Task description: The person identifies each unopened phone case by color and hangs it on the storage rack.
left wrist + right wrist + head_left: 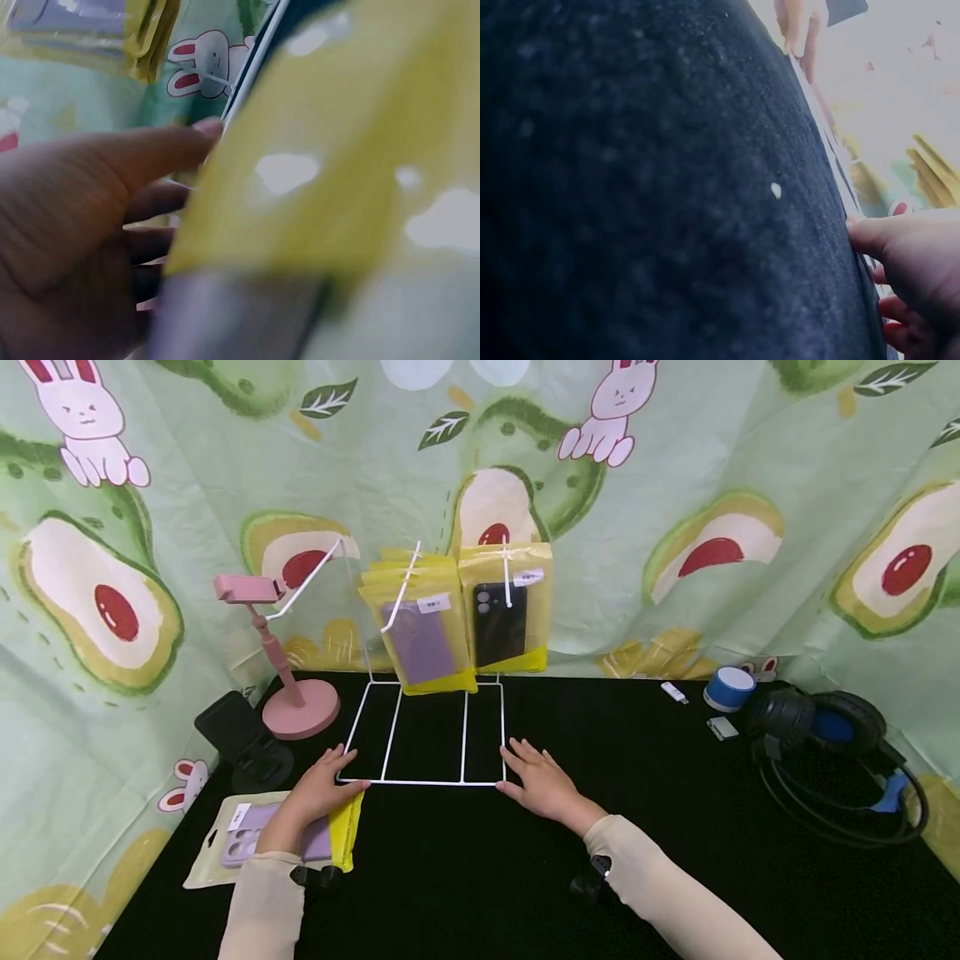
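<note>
Both hands at front corners of white wire display rack (427, 735), which stands mid black counter (600, 827). Left hand (318, 789) flat, fingers spread, fingertips touching rack's front-left corner, palm resting on packaged purple phone case (247, 843) lying on counter. Right hand (543, 781) flat, fingers relaxed, at front-right corner. Hanging on rack hooks: purple case pkg (420, 635) & black case pkg (501, 622).

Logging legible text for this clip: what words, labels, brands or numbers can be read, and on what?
None can be read.
White stickers on the purple case pack and black case pack on the wire rack: too small.
White sticker on the pack under the left hand: too small.
</note>
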`<state>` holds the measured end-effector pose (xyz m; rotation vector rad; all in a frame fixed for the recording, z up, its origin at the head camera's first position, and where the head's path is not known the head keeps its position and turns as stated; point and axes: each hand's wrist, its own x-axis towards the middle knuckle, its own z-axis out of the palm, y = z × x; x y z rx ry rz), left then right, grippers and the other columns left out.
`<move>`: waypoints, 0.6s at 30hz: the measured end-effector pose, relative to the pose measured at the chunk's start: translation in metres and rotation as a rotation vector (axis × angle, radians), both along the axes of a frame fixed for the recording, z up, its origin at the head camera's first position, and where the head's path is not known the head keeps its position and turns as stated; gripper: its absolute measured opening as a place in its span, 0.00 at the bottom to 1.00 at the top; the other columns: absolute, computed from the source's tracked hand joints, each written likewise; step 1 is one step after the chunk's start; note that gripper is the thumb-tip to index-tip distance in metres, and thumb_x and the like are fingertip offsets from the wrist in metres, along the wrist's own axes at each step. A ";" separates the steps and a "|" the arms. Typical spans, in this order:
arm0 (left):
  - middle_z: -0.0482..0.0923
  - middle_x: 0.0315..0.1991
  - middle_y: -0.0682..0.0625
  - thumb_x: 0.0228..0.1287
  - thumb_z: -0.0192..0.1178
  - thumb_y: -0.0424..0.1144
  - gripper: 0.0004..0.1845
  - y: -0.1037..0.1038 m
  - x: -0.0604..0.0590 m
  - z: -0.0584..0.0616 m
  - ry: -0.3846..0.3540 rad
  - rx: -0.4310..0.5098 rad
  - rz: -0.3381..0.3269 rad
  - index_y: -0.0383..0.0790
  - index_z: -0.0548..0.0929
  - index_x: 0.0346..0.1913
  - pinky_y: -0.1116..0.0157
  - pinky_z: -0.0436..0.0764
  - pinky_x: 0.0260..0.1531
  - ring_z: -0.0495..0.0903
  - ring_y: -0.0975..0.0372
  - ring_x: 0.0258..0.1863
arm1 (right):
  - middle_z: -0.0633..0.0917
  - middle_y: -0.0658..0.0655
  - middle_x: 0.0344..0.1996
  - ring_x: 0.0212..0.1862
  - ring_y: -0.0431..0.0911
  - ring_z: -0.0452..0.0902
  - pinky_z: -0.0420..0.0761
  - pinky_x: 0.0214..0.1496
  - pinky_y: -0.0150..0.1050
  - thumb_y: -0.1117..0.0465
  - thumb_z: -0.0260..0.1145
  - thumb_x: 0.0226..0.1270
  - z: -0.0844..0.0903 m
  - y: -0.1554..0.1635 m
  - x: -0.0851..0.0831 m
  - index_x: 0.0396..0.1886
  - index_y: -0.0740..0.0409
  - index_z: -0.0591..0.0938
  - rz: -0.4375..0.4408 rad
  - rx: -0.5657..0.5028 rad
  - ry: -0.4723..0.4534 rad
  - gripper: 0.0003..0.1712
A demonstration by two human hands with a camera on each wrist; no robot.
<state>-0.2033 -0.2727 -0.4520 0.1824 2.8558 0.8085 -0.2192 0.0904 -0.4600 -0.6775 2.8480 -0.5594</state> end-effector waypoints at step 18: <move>0.68 0.54 0.21 0.65 0.57 0.52 0.39 -0.040 0.113 0.039 -0.014 -0.120 0.252 0.20 0.63 0.64 0.38 0.70 0.49 0.69 0.33 0.52 | 0.57 0.61 0.72 0.74 0.54 0.47 0.48 0.72 0.57 0.44 0.55 0.70 -0.005 -0.001 0.004 0.71 0.56 0.63 -0.006 -0.040 0.024 0.36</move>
